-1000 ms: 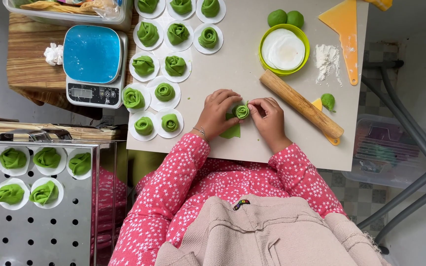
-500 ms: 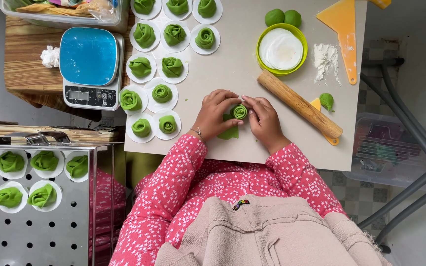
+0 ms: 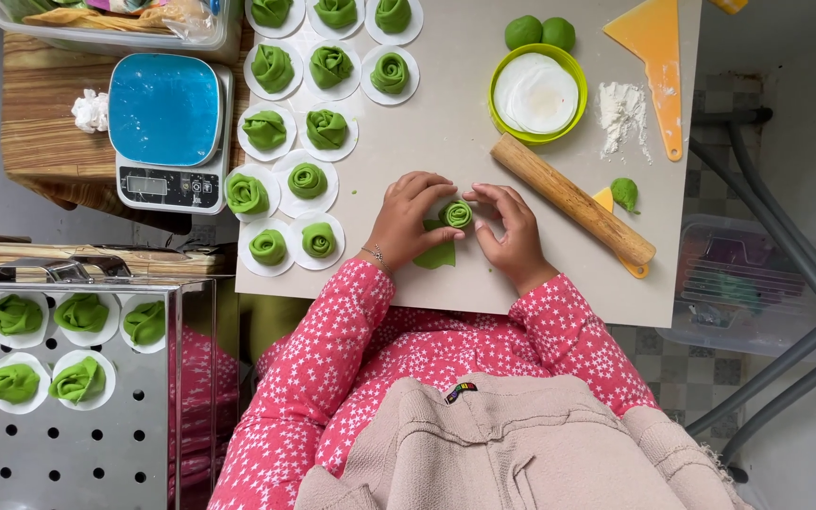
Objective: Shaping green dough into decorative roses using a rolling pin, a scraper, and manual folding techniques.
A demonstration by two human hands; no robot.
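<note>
A green dough strip lies on the beige board, with its far end rolled into a small spiral rose. My left hand and my right hand close around that roll from both sides, fingertips pinching it. Both sleeves are pink with white stars. Several finished green dough roses sit on round white papers to the left of my left hand.
A wooden rolling pin lies diagonally right of my right hand. A green bowl of white paper rounds, two green dough balls, flour and an orange scraper sit beyond. A blue scale stands left; a steamer tray holds more roses.
The roll between my fingers has grown and the flat strip has shortened. The view has shifted slightly; my hands stay in the same spot on the board.
</note>
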